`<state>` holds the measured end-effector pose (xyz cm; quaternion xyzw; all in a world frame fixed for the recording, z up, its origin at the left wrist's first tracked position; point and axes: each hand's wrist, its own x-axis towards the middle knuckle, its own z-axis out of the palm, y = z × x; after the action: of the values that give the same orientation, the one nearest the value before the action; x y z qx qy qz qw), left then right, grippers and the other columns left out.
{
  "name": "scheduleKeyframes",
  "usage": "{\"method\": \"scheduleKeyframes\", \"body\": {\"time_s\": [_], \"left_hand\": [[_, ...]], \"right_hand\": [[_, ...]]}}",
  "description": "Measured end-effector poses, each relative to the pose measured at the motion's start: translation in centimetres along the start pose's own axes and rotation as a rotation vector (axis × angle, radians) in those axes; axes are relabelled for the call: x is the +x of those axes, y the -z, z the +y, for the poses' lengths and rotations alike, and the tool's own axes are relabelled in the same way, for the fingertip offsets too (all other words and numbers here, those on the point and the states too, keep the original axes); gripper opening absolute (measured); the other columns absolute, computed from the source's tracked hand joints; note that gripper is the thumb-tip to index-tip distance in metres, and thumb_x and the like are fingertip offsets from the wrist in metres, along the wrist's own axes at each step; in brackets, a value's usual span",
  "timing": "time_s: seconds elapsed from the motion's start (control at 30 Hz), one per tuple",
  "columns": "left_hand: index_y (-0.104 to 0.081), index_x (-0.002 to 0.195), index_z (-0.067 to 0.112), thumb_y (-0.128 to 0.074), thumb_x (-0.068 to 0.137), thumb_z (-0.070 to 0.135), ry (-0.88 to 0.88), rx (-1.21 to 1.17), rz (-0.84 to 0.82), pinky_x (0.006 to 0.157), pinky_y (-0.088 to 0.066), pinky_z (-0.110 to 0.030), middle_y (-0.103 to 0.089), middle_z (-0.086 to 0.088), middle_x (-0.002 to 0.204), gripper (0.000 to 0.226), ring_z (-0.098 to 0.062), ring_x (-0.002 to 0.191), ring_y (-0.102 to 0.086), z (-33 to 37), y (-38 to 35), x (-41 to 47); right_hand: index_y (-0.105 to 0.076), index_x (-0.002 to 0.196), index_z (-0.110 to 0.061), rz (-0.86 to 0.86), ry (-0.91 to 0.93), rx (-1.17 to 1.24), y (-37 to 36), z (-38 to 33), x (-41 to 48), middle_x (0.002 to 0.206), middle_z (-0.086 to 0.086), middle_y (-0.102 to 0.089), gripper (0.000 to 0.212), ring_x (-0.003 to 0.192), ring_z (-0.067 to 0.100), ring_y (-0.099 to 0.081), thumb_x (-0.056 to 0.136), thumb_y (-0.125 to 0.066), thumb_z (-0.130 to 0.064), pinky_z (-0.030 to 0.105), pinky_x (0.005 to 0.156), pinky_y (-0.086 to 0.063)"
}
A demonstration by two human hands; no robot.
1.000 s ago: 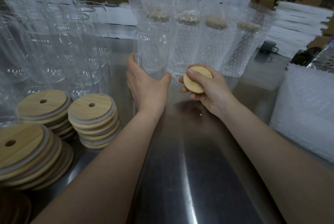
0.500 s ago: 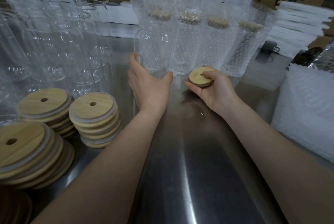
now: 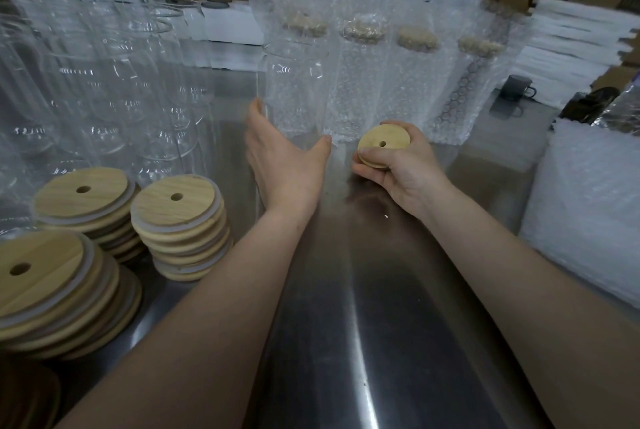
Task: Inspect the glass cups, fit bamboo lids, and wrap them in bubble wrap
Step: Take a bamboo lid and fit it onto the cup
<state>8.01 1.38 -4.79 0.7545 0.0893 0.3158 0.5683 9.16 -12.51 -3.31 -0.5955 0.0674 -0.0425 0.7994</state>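
The left hand [image 3: 284,165] holds the tall clear glass cup [image 3: 294,82] by its base, toward the far edge of the steel counter [image 3: 381,324]. The right hand [image 3: 405,169] grips a round bamboo lid [image 3: 383,143] just beside it. If pressed on tilted, the lid could tip the glass.

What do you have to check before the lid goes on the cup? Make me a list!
1. Cup held: left hand holds the glass cup near its bottom: ok.
2. Lid ready: right hand grips the bamboo lid: ok.
3. Cup top free of a lid: ok.
4. Lid above the cup's top: not ok, it sits lower, to the right.
5. Glass free of cracks: cannot tell.
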Motion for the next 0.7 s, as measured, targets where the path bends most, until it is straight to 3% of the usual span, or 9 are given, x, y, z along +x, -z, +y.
{"method": "scheduleKeyframes", "body": {"time_s": [0.2,0.43,0.5,0.6,0.7], "left_hand": [[-0.024,0.148,0.009,-0.083,0.075,0.028,0.001,0.007,-0.005,0.115,-0.028,-0.040,-0.036,-0.010,0.149,0.095,-0.025,0.139,-0.034,0.04,0.05,0.03],[-0.024,0.148,0.011,-0.082,0.075,0.029,0.007,0.008,-0.014,0.115,-0.028,-0.040,-0.035,-0.010,0.149,0.095,-0.025,0.138,-0.034,0.08,0.07,0.00],[-0.024,0.148,0.011,-0.082,0.075,0.029,0.008,0.007,-0.015,0.115,-0.028,-0.039,-0.035,-0.009,0.149,0.095,-0.025,0.138,-0.033,0.11,0.07,0.00],[-0.025,0.147,0.010,-0.083,0.075,0.028,0.005,0.002,-0.013,0.115,-0.028,-0.039,-0.036,-0.010,0.149,0.095,-0.026,0.138,-0.034,0.14,0.08,0.02],[-0.026,0.147,0.009,-0.083,0.075,0.027,0.002,-0.001,-0.011,0.115,-0.028,-0.040,-0.036,-0.010,0.149,0.094,-0.025,0.138,-0.035,0.10,0.09,0.04]], "right_hand": [[-0.049,0.101,-0.023,0.016,0.045,-0.118,-0.54,0.02,-0.35,0.094,0.015,-0.061,0.045,0.054,0.018,-0.067,0.079,-0.074,0.008,0.025,0.043,-0.052],[-0.052,0.110,-0.011,0.037,0.031,-0.120,-0.66,-0.08,-0.26,0.091,0.022,-0.066,0.018,0.052,0.020,-0.067,0.096,-0.063,-0.014,0.022,0.035,-0.044],[-0.053,0.111,-0.008,0.042,0.036,-0.119,-0.65,-0.03,-0.16,0.093,0.024,-0.066,0.014,0.053,0.021,-0.067,0.101,-0.055,-0.016,0.022,0.035,-0.044],[-0.050,0.124,0.000,0.058,0.023,-0.076,-0.51,0.03,0.01,0.105,0.030,-0.064,0.026,0.057,0.023,-0.067,0.105,-0.043,-0.017,0.024,0.038,-0.047],[-0.050,0.117,-0.004,0.062,-0.007,0.013,-0.39,-0.13,0.14,0.124,0.035,-0.056,0.021,0.066,0.029,-0.068,0.106,-0.037,-0.015,0.029,0.046,-0.054]]}}
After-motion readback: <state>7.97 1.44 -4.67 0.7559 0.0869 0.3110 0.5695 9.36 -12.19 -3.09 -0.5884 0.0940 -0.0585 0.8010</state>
